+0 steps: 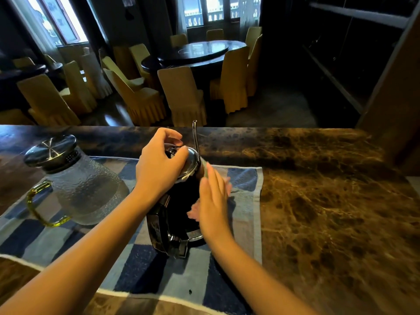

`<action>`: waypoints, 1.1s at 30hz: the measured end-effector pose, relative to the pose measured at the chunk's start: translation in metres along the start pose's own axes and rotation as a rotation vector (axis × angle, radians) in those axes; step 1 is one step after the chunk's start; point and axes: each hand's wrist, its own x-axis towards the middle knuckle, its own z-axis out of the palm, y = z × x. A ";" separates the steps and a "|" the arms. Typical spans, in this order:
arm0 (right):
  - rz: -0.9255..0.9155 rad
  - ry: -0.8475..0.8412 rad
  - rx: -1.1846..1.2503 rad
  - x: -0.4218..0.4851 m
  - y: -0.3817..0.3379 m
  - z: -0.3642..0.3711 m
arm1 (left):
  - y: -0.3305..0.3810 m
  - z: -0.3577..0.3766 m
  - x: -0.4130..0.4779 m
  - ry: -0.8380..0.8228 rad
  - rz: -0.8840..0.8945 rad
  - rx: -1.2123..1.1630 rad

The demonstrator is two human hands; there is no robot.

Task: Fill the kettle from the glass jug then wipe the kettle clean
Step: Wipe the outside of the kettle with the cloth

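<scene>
Right hand [213, 198]: flat, pressing pink cloth [193, 213] onto black steel-lidded kettle [181, 201], wiping.
Left hand [159, 164]: clamped on lid [192, 160], steadying.

Right of the kettle [181, 201] the marble counter [329, 201] lies bare; left of it, the lidded glass jug [79, 185] blocks passage.
</scene>
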 end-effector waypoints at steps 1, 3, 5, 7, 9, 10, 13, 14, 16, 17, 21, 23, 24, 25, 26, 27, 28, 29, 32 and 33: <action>-0.039 -0.031 0.016 0.008 -0.008 0.003 | 0.000 0.000 0.000 0.003 0.003 -0.001; -0.052 -0.080 0.072 0.030 -0.015 0.003 | 0.001 0.001 -0.001 0.008 0.005 -0.002; 0.042 -0.103 0.055 0.049 -0.013 -0.006 | 0.001 0.000 -0.002 0.007 -0.002 0.001; 0.161 -0.094 -0.010 0.056 0.002 -0.012 | 0.000 0.000 -0.001 0.005 -0.008 0.009; 0.193 -0.073 -0.007 0.048 0.022 -0.016 | -0.001 0.000 0.000 0.009 -0.008 0.012; 0.171 -0.058 -0.014 0.037 0.027 -0.019 | -0.001 0.000 0.001 0.010 -0.007 0.013; 0.089 -0.060 -0.086 -0.001 0.028 -0.023 | -0.001 0.000 0.000 0.013 -0.004 0.017; 0.067 -0.088 -0.082 -0.010 0.020 -0.022 | -0.001 0.000 0.000 0.011 -0.005 0.022; 0.002 -0.157 -0.024 -0.011 0.003 -0.015 | -0.002 0.000 -0.001 0.009 -0.009 0.028; -0.036 -0.161 0.002 -0.004 -0.004 -0.012 | -0.001 0.000 -0.001 0.011 -0.011 0.029; -0.193 -0.113 -0.058 0.030 -0.004 -0.013 | 0.001 -0.001 -0.002 0.021 -0.013 0.016; -0.083 -0.089 -0.067 0.036 0.010 -0.019 | 0.002 -0.001 -0.002 0.018 -0.017 0.008; 0.010 -0.080 -0.060 0.034 0.018 -0.021 | 0.001 -0.001 -0.002 0.015 -0.019 0.008; 0.077 -0.059 -0.072 0.027 0.026 -0.023 | 0.000 0.000 -0.001 0.012 -0.020 0.008; 0.101 -0.042 -0.108 0.018 0.031 -0.024 | 0.000 0.000 -0.001 0.011 -0.023 0.011; 0.098 -0.034 -0.155 0.007 0.033 -0.024 | 0.000 0.001 0.000 0.012 -0.024 0.014; 0.081 -0.039 -0.179 -0.004 0.032 -0.023 | 0.000 0.001 0.000 0.013 -0.023 0.019; 0.059 -0.064 -0.175 -0.014 0.026 -0.020 | 0.001 0.001 0.001 0.013 -0.023 0.024; -0.052 -0.183 -0.042 -0.019 -0.010 -0.010 | 0.002 0.001 0.001 0.017 -0.023 0.033; -0.084 -0.188 0.017 -0.012 -0.020 -0.008 | 0.002 0.001 0.001 0.022 -0.020 0.033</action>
